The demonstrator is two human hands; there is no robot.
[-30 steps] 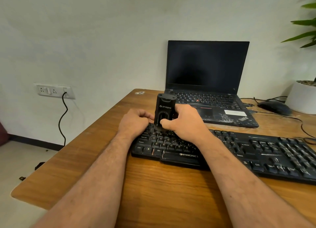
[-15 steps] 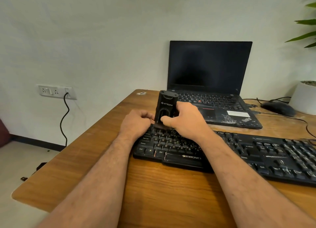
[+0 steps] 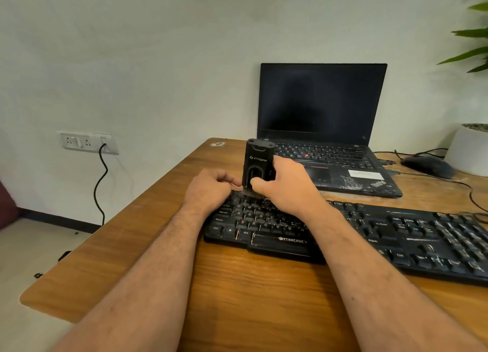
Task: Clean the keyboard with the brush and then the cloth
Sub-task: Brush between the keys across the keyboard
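A wall socket [image 3: 87,142] sat at 9 o'clock. The left hand [image 3: 210,190], fingers curled, rested on the keyboard [image 3: 369,235] at its upper-left corner; what it held I could not tell. The right hand [image 3: 284,186] gripped the upright brush [image 3: 258,164], bristles on the keys. A laptop [image 3: 323,130] stood at 1 o'clock on the counter [image 3: 250,293].

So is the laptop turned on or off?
Cannot tell for sure: the laptop stands open, but its screen is fully dark, showing nothing.
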